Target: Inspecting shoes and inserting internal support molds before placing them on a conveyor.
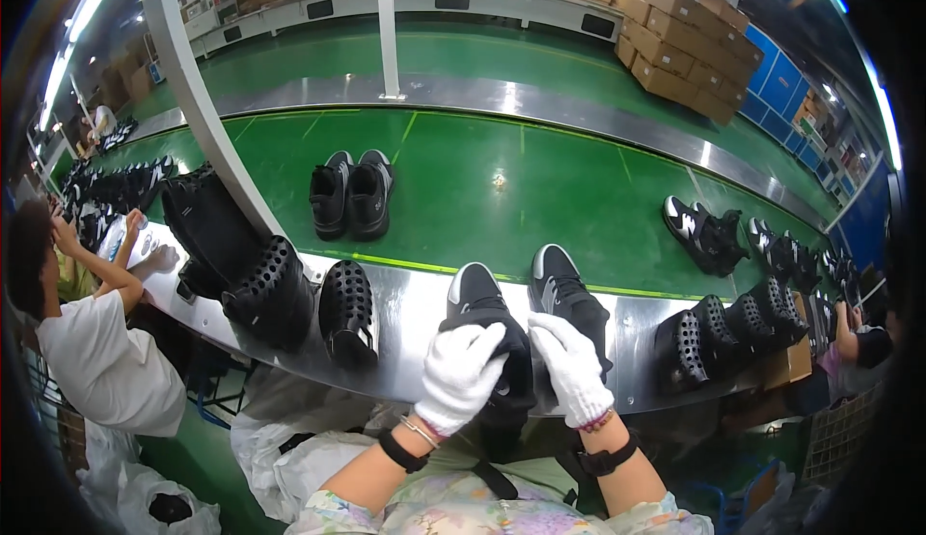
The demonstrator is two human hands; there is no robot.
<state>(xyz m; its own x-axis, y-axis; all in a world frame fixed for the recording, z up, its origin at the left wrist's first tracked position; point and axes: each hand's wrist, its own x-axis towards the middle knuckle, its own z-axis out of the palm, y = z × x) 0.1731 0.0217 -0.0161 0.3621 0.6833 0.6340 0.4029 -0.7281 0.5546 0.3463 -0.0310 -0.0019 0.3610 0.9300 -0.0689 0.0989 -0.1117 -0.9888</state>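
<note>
A pair of black sneakers with pale grey toes stands in front of me at the near edge of the metal ledge. My left hand [461, 373], in a white knit glove, is closed on the collar of the left sneaker [475, 289]. My right hand [573, 369], gloved the same way, lies against the inner side of the right sneaker [559, 279]. Its fingers look stretched out, with the tips between the two sneakers. Both sneakers point away from me, and the hands partly cover their openings.
Black perforated shoe-shaped pieces stand left [347, 313] and right [738, 328] on the metal ledge [410, 328]. Another sneaker pair [352, 195] and more sneakers [704, 234] rest on the green belt [497, 212]. A white post [207, 91] rises at left. People work at both sides.
</note>
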